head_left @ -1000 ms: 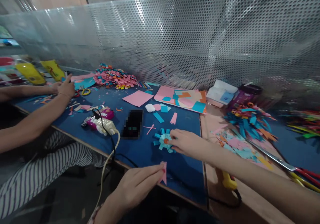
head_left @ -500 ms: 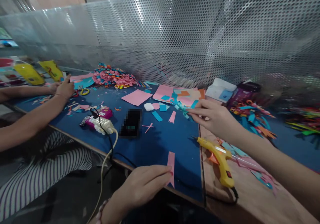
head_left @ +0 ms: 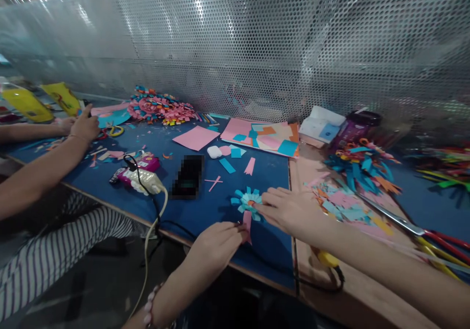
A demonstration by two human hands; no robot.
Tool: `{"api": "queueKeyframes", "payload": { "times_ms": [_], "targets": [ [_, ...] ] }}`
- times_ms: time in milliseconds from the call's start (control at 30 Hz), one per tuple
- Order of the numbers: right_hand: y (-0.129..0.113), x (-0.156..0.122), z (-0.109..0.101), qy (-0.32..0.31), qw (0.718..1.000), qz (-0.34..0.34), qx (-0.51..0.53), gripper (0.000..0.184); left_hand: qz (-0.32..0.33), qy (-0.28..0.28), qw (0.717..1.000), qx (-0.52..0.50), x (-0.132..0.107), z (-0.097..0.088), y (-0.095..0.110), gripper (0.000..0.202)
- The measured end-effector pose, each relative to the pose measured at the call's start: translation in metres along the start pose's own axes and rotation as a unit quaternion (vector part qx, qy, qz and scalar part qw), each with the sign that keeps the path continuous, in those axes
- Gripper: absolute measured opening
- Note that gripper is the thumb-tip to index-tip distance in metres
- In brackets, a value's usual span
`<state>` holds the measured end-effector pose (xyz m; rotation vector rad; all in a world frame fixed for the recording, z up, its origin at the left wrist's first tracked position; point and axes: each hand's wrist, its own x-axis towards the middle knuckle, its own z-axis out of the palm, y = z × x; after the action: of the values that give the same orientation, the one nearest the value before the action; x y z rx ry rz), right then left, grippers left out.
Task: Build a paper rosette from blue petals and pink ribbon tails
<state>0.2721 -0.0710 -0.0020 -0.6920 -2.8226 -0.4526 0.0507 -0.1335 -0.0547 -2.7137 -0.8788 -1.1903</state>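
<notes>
A blue paper flower (head_left: 246, 201) with an orange centre lies on the blue table mat (head_left: 205, 206) near the front edge. My right hand (head_left: 290, 210) rests on the mat with its fingertips pressing the flower's right side. My left hand (head_left: 216, 243) pinches a pink paper strip (head_left: 247, 223) whose upper end sits under the flower's lower edge.
A yellow glue gun (head_left: 328, 260) lies partly under my right forearm. A dark phone (head_left: 189, 175), a white-and-pink glue gun (head_left: 141, 179) with its cord, paper sheets (head_left: 262, 137) and scraps lie on the mat. Another person's arms (head_left: 44, 165) work at the left. A perforated metal screen (head_left: 257, 50) stands behind.
My right hand brought the blue flower from the far paper sheets back down onto the mat. My left hand slid the pink strip up against the flower.
</notes>
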Motion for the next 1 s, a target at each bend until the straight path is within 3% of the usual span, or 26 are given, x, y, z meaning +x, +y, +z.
{"api": "queueKeyframes", "payload": {
  "times_ms": [233,1000],
  "targets": [
    [-0.001,0.002,0.01,-0.019,0.999,-0.042,-0.001,0.021,0.004,-0.011,1.0,0.022,-0.003,0.001,0.002,0.022],
    [-0.004,0.0,0.015,-0.052,0.997,-0.061,-0.006,0.021,-0.027,-0.06,0.998,0.017,-0.008,0.004,0.001,0.023]
  ]
}}
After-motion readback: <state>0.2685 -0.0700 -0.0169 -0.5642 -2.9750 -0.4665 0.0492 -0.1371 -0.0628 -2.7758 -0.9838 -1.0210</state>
